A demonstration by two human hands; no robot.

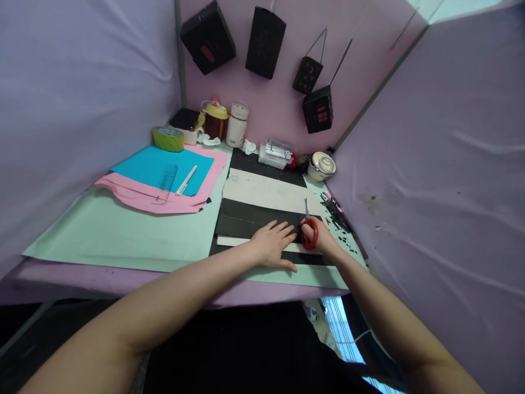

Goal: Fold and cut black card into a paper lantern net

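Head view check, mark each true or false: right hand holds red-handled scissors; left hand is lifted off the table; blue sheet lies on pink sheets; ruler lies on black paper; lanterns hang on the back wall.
1. The right hand holds red-handled scissors: true.
2. The left hand is lifted off the table: false, it presses flat on the black paper.
3. The blue sheet lies on pink sheets: true.
4. The ruler lies on black paper: false, it lies on the blue sheet.
5. Black lanterns hang on the back wall: true.
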